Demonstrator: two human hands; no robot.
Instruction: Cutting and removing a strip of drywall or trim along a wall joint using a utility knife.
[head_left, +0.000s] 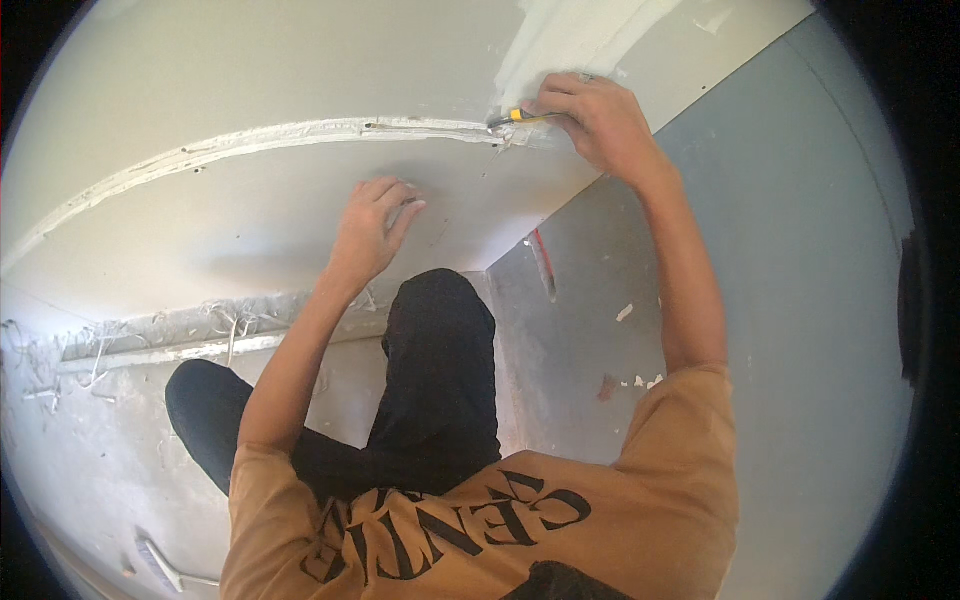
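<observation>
A pale board (260,90) spans the top of the head view, crossed by a rough, white-filled seam (250,138). My right hand (595,125) grips a yellow-and-black tool (518,115), its metal tip touching the right end of that seam beside a smeared white patch (570,40). My left hand (385,220) hovers over or rests against the board below the seam, with fingers curled and thumb close to the forefinger; whatever is between them, if anything, I cannot make out.
My dark-trousered legs (435,360) are bent beneath me. A long pale pipe or bar (170,355) with loose strands lies at left, a white brush-like object (170,565) at lower left. A red strip (542,255) and white flakes (625,312) dot the grey surface beyond the board's edge.
</observation>
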